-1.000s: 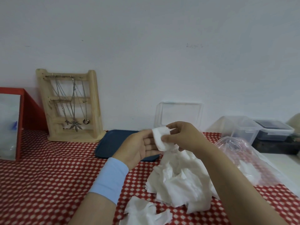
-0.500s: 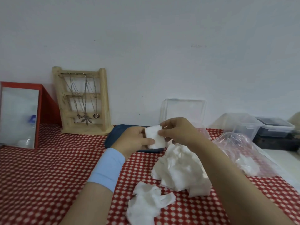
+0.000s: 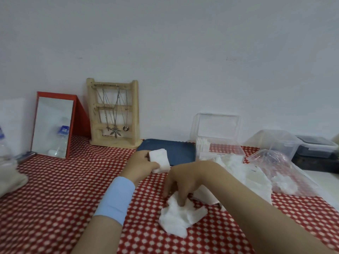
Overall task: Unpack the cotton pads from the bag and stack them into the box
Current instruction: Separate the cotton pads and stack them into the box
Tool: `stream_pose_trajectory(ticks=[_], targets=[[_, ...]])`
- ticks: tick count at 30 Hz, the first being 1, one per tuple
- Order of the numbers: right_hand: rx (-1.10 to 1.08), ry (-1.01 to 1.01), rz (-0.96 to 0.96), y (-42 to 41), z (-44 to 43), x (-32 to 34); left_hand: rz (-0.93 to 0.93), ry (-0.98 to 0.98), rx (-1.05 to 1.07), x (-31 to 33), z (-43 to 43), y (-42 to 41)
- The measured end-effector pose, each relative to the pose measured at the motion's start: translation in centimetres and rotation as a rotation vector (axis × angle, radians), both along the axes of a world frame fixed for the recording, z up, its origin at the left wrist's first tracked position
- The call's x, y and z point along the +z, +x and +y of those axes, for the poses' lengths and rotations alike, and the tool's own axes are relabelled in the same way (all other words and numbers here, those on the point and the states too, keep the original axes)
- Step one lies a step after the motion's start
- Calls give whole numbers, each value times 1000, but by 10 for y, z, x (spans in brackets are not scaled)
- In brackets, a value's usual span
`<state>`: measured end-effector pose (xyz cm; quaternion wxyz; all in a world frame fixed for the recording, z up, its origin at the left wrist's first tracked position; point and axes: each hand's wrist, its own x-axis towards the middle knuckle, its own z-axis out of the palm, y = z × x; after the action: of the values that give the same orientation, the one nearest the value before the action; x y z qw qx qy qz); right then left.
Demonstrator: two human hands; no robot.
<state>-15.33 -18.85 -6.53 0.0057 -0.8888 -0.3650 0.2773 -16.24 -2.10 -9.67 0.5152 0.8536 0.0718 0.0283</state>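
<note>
My left hand (image 3: 142, 165) grips a small neat stack of white cotton pads (image 3: 159, 160) above the checked cloth. My right hand (image 3: 181, 182) reaches down with its fingers pinching a crumpled bunch of cotton pads (image 3: 179, 216) lying on the cloth. A larger heap of loose pads (image 3: 247, 177) lies behind my right forearm. The clear plastic bag (image 3: 280, 169) lies open at the right with a few pads inside. The clear box (image 3: 218, 145) stands at the back with its lid up, cotton swabs in one part.
A dark blue tray (image 3: 176, 149) lies behind my left hand. A wooden jewellery stand (image 3: 113, 112) and a red-framed mirror (image 3: 53, 125) lean on the wall. More clear containers (image 3: 275, 142) and a dark lidded box (image 3: 315, 145) sit at the far right. A water bottle (image 3: 3, 151) stands far left.
My right hand left the stack held by my left hand and dropped to the crumpled pads on the cloth. My left hand keeps the stack. The view has shifted, showing more of the left.
</note>
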Motion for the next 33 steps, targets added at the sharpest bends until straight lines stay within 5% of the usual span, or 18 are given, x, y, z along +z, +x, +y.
stream_pose_trajectory(ticks=[4, 15, 29, 33], targets=[[-102, 71, -54, 0, -6, 6, -32, -85, 2, -6, -1, 1], [-394, 794, -79, 11, -29, 19, 29, -429, -86, -14, 6, -5], [-449, 838, -289, 9, -5, 6, 94, -664, -193, -7, 6, -14], [-453, 772, -287, 8, -7, 5, 46, -483, -258, -14, 11, -13]])
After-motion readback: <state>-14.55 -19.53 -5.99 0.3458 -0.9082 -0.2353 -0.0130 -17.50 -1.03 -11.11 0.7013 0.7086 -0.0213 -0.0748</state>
